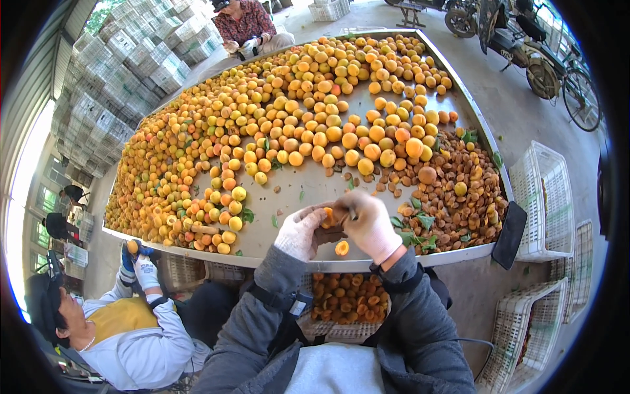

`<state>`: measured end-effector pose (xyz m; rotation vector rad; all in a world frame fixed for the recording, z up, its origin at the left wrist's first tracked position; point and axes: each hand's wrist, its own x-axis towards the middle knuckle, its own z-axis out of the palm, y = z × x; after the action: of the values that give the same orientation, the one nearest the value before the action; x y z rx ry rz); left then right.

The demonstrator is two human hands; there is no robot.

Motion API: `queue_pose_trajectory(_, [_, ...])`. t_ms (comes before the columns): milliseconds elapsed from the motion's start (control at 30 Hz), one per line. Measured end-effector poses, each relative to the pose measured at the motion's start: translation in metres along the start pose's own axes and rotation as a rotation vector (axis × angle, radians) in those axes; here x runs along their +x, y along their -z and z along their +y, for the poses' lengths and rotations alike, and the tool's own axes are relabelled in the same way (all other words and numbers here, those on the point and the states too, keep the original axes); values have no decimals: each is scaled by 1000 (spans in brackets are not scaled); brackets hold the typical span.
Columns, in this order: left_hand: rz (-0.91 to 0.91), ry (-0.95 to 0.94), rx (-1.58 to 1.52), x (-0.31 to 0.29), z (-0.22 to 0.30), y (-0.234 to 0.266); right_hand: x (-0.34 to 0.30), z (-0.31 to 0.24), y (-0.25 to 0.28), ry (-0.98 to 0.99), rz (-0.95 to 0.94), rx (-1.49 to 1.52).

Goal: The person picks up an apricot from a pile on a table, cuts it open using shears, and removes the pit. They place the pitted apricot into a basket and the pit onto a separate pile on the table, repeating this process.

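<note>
My left hand (300,231), in a white glove, is closed around a piece of orange apricot (327,215) above the table's near edge. Right beside it, my gloved right hand (369,226) is curled and smeared by motion; a small dark end shows at its fingers, too blurred to name. Just below both hands is an apricot half (342,248), cut face up, by the metal rim. Whole apricots (282,118) cover much of the metal table (289,197). Brown apricot pits (459,197) are heaped at the right, with green leaves among them.
Below the rim, between my forearms, a crate holds apricot halves (348,299). White plastic crates (541,200) stand at the right, near a dark flat object (510,235) on the table corner. A co-worker (131,315) sits left, another person (246,26) at the far side.
</note>
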<state>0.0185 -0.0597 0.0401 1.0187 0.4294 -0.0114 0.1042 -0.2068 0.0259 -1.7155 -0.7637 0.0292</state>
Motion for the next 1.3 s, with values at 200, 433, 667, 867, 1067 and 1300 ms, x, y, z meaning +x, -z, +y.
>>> queue_pose_trajectory(200, [21,-7,1388,8,1,-2,16,-32,38,-467,263,447])
queue_pose_trajectory(433, [-3,246,1625,21,-35,-12,7,-23,33,-340,261,368])
queue_pose_trajectory(667, [-77,56,1295,-40,12,-32,5,-41,50,-555,265,516])
queue_pose_trajectory(867, [-229,-317,1428,-28,21,0,6,-31,55,-591,213,623])
queue_pose_trajectory(1067, [383,-226,1165,95,62,60,8,1,60,-611,661,1302])
queue_pose_trajectory(1300, [634,-138,1501,177,42,63,-6,-27,40,-789,204,998])
